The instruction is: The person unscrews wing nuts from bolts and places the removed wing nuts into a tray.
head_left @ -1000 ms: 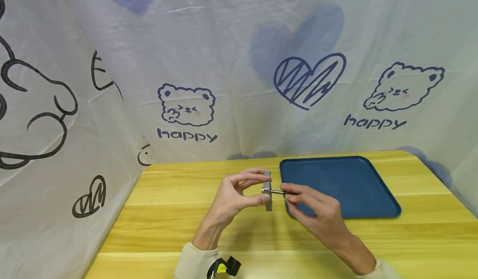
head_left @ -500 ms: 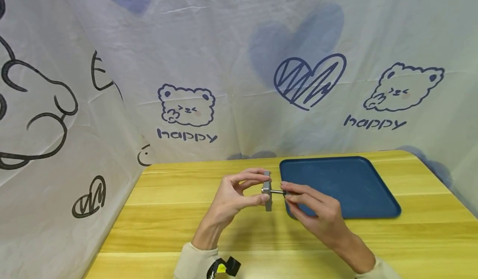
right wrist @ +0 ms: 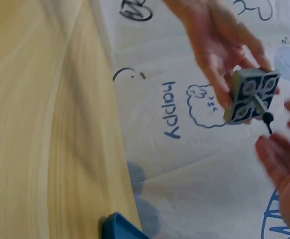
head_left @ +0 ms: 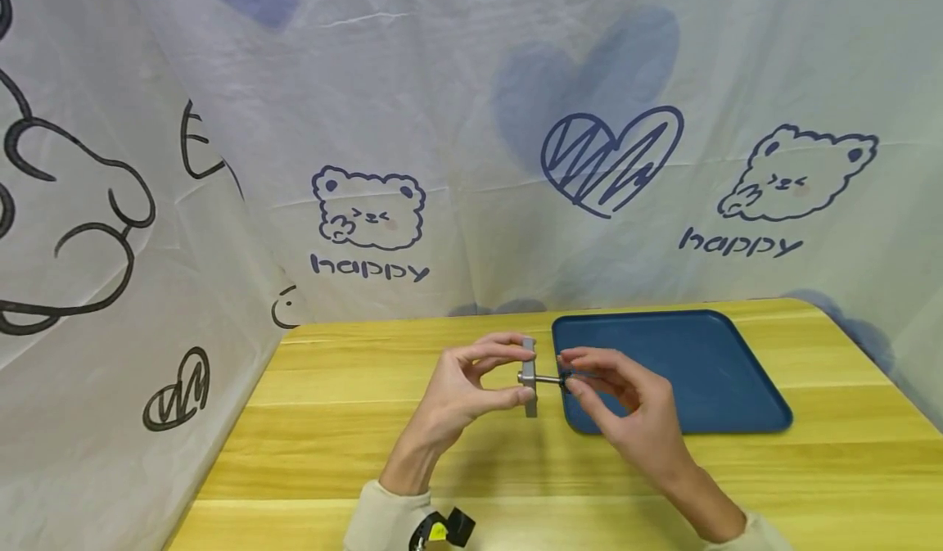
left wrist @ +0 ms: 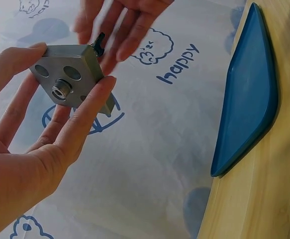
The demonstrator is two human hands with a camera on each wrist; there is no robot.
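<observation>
My left hand (head_left: 460, 383) holds a grey square metal block (left wrist: 67, 74) by its edges between thumb and fingers, above the table. Several round holes pierce its face, and a silver bolt (head_left: 548, 380) runs through the middle, its socket head facing left. On the bolt's far end sits a black wing nut (left wrist: 99, 44). My right hand (head_left: 629, 399) is around that end with its fingers spread; in the right wrist view the wing nut stands between the fingers and thumb, with a gap showing. The block's other face (right wrist: 252, 94) is recessed and ribbed.
A blue tray (head_left: 685, 371) lies on the yellow wood-grain table (head_left: 331, 420), behind and under my right hand. White cloth (head_left: 471, 125) printed with bears and hearts hangs behind and to the left.
My right hand's fingers have loosened from the wing nut and spread apart, the index finger lifting slightly. The left hand and the block stay almost still.
</observation>
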